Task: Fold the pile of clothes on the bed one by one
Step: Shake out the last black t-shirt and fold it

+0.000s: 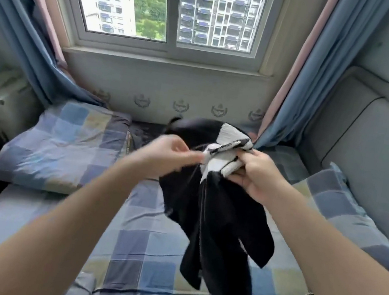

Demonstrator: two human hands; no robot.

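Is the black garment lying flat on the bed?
No, the left hand and right hand hold the black garment up, hanging bunched.

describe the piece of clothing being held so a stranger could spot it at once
Below the window, over the checked bed, the right hand grips a black garment hanging free. Its white striped band at the top sets it apart from the checked pillows.

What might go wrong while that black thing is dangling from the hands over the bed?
1. The black garment is bunched in the right hand. The left hand is blurred and seems to pinch only the garment's white edge, so that edge may slip out.
2. Its twisted lower part hangs above the checked bed. Laid down like this, it would probably fold crooked.
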